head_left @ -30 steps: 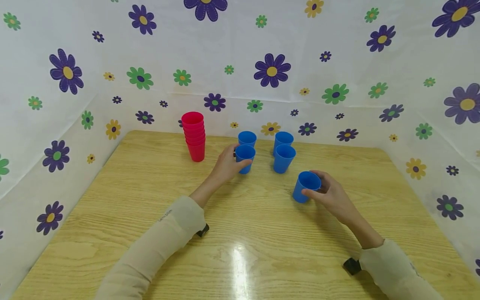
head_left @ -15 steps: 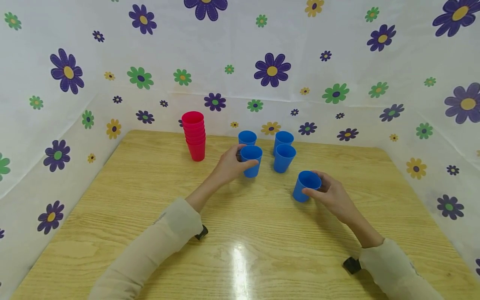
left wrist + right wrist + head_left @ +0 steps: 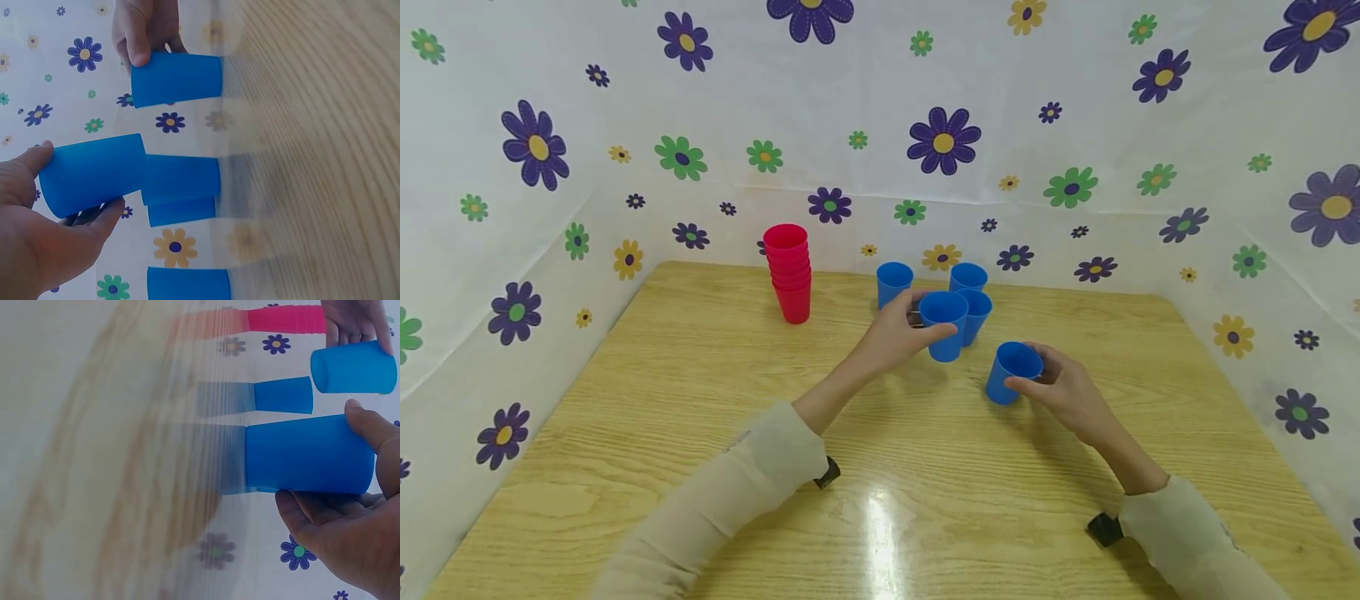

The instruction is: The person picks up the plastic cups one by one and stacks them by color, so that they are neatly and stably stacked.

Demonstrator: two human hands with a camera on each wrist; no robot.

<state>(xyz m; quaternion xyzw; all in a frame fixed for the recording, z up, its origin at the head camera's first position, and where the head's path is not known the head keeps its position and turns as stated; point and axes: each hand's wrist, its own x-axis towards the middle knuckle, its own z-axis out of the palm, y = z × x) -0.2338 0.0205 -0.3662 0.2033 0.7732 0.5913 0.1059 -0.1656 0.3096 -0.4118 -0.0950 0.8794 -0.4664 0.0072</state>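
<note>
My left hand (image 3: 904, 335) grips a blue cup (image 3: 944, 332) by its sides, mouth up. In the left wrist view this held cup (image 3: 94, 175) is raised off the table. Right behind it, partly covered, stands a second blue cup (image 3: 978, 315). My right hand (image 3: 1066, 393) holds another blue cup (image 3: 1004, 379) between thumb and fingers. That cup (image 3: 306, 456) stands upright on the table in the right wrist view. Two more blue cups, one at the back left (image 3: 892, 285) and one at the back right (image 3: 967, 276), stand mouth up.
A stack of nested red cups (image 3: 792, 279) stands at the back left of the wooden table (image 3: 700, 400). A white cloth (image 3: 865, 92) with printed flowers hangs behind the table and along both sides.
My left hand has lifted its blue cup and carried it rightward, from in front of the back left cup to in front of the right pair. The right hand has stayed still.
</note>
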